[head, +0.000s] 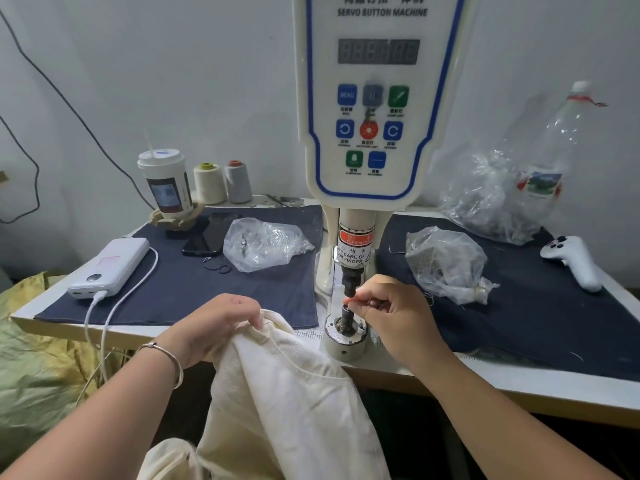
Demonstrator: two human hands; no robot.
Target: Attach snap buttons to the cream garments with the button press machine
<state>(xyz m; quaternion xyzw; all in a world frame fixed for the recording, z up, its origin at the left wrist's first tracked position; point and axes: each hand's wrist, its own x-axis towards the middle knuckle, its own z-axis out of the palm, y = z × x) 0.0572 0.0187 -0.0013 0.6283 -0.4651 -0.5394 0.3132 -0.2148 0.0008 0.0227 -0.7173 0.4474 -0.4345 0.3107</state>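
A white servo button machine [375,109] stands at the middle of the table, its black upper punch [351,283] over a round metal lower die [344,329]. My right hand [391,313] pinches a small snap part at the gap between punch and die; the part is mostly hidden by my fingertips. My left hand [214,323] grips a bunched edge of a cream garment [287,393] at the table's front edge, left of the die. The garment hangs down toward my lap.
Two clear bags of snap parts [263,244] [446,265] lie on dark cloth either side of the machine. A power bank with cable [110,265], phone [207,237], cup [166,185], two thread cones [221,181], an empty bottle [550,150] and a white controller [575,261] are also there.
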